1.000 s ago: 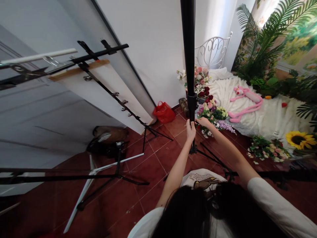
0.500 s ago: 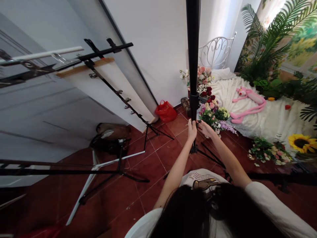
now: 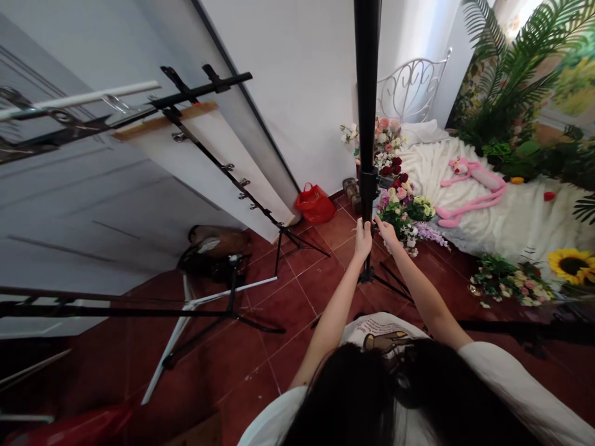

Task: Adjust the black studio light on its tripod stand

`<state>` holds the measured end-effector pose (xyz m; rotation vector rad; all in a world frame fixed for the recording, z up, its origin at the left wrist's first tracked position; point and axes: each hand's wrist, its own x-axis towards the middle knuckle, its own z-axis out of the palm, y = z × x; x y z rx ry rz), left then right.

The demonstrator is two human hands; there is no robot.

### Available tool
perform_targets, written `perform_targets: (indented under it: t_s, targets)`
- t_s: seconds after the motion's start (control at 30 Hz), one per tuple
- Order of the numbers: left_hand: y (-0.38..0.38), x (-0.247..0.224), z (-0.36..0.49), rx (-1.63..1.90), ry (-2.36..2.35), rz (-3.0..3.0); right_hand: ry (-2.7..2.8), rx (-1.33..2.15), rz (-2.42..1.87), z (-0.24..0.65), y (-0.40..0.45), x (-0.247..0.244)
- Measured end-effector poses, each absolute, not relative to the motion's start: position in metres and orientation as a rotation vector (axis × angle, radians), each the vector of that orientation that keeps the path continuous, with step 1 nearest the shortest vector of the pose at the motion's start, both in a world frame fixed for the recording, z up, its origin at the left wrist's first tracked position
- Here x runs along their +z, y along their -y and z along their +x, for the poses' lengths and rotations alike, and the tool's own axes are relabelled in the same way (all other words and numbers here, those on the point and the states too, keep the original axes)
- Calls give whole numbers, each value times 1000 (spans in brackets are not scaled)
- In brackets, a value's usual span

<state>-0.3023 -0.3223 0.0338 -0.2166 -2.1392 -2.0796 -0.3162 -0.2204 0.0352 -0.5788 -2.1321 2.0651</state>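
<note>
A tall black light stand (image 3: 367, 93) rises upright in front of me, its top cut off by the frame. My left hand (image 3: 363, 240) is closed around its lower pole. On the pole's other side, my right hand (image 3: 385, 233) has its fingers closed at a small dark part, probably a locking knob, which they mostly hide. Above both hands sits a black collar (image 3: 369, 179) with a knob pointing right. The stand's legs (image 3: 395, 284) spread out near the floor below.
To the left, black stands with clips hold a white backdrop board (image 3: 204, 167). White and black stand legs (image 3: 214, 300) cross the tiled floor. A red bag (image 3: 316, 204) lies by the wall. Flowers (image 3: 400, 204) and a bed with a pink plush toy (image 3: 483, 176) are on the right.
My view has shifted slightly, so most things sit a little further right. Both hands stay at the pole; the right hand's fingers have shifted slightly at the knob area.
</note>
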Motion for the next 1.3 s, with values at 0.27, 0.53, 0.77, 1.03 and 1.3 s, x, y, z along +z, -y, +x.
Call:
perform_targets:
  t_s: [0.27,0.53,0.77,1.03,1.3]
  targets:
    - [318,40,-296,-2077,2146,-153,2204,1703,-690,-315,224,53]
    - [296,-21,-239,-2015,2383,466,1826,2385,-679,-248,200,46]
    - [217,-42,-205,-2423,2805,-130,1180,2275,-1005,-136,129,27]
    - [99,37,-138,-2660,2259,-1788,434,1962,-1117,-4,86,20]
    - [40,49,-57,-2746,2367,-2126,41,2197,-701,54,92,33]
